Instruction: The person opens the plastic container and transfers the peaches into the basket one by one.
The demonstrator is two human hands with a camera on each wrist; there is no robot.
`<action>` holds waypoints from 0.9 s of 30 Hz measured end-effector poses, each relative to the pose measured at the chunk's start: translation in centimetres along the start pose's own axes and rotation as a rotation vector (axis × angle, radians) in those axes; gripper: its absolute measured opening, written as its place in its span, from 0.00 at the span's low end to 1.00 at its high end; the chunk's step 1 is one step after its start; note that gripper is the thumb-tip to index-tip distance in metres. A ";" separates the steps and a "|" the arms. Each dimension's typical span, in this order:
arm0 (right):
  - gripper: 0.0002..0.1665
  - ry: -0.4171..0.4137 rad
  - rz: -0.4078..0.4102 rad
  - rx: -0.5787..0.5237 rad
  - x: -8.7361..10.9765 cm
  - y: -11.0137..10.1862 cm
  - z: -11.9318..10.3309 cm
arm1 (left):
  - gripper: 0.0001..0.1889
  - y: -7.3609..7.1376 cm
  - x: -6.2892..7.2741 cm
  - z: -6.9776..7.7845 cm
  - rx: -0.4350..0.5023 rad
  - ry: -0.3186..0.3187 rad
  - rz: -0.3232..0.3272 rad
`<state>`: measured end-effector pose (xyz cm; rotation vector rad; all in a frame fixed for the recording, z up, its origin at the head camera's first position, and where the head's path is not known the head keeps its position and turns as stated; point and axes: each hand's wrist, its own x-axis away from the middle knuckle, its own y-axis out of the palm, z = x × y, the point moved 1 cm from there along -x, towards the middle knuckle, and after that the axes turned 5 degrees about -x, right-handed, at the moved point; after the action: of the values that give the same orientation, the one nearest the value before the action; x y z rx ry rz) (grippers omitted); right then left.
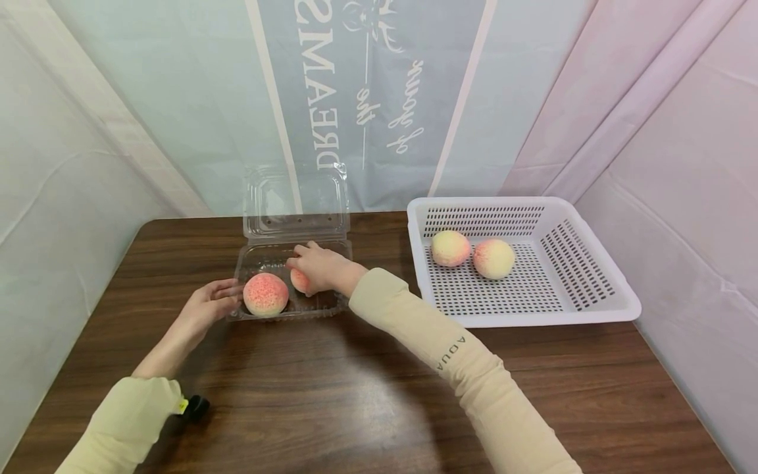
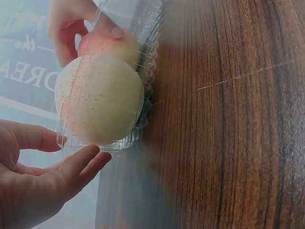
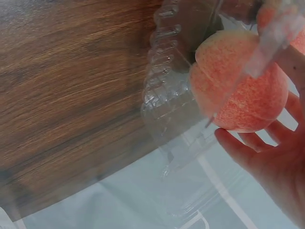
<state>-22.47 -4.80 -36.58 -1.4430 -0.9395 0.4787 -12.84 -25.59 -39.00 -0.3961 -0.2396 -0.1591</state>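
My right hand grips 1 round pink-and-cream peach inside the clear plastic hinged box. My left hand, fingers extended, touches its left end.

"DREAMS" and "the" on backdrop, "AQUA" on right sleeve

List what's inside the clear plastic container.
The clear container holds a left peach and a right peach, which the right hand grips. What lies directly beneath them is covered and can't be seen.
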 end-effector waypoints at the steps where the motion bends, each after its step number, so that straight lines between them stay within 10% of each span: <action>1: 0.38 0.012 -0.008 -0.002 0.0 0.1 0.0 | 0.27 0.0 0.0 0.0 0.002 0.002 0.001; 27: 0.49 0.094 -0.075 -0.026 0.4 0.9 0.3 | 0.27 -0.2 0.0 0.1 0.012 0.024 0.008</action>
<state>-22.24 -4.24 -37.42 -1.4361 -0.9238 0.3415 -12.89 -25.75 -38.83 -0.3829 -0.2151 -0.1539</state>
